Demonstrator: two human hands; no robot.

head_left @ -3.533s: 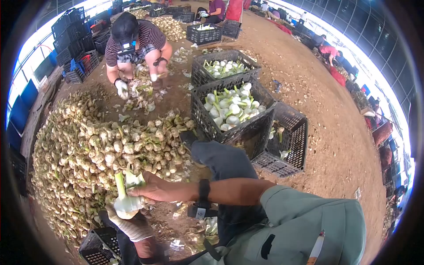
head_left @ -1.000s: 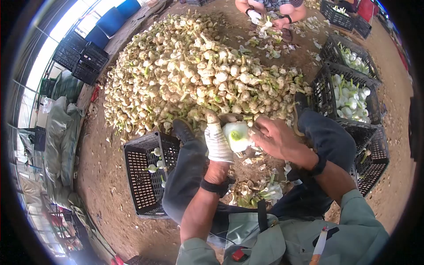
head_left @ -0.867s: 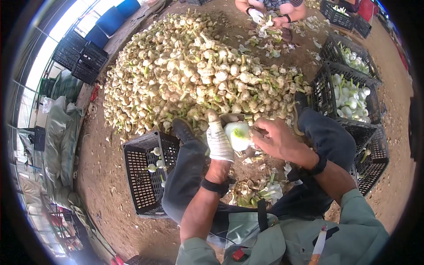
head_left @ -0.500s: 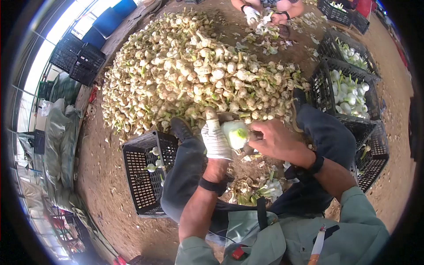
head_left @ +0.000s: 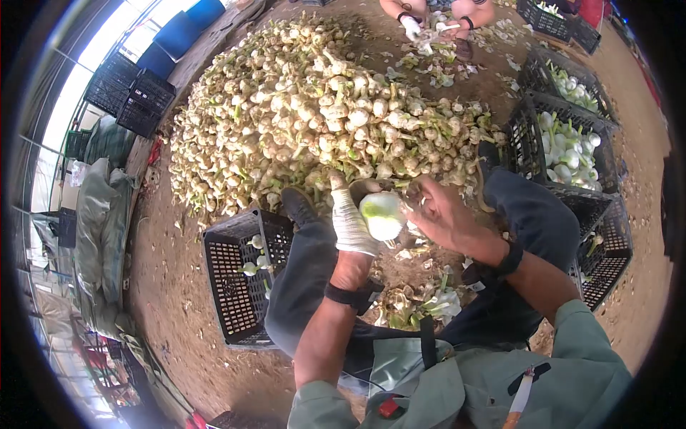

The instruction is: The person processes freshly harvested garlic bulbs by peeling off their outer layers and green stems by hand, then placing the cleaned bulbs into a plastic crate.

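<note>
A white, partly peeled bulb point(head_left: 383, 217) with a green patch on top is held in front of me, in my gloved left hand point(head_left: 350, 218). My bare right hand point(head_left: 444, 218) is at the bulb's right side, fingers bent together near its surface; whether they pinch a bit of skin is too small to make out. Just beyond both hands lies a large heap of unpeeled bulbs point(head_left: 300, 114). Loose peelings point(head_left: 421, 304) are on the ground between my legs.
A black crate point(head_left: 232, 286) with a few peeled bulbs stands by my left leg. Crates with white bulbs point(head_left: 572, 154) stand at the right, beside another crate point(head_left: 607, 257). A co-worker's hands point(head_left: 411, 27) handle a bulb beyond the heap. Dark crates point(head_left: 143, 100) stand far left.
Since the oldest frame, the view has swung left and down. In the last second, the bulb has turned in my left hand, and my right hand's fingers have shifted slightly up and spread a little.
</note>
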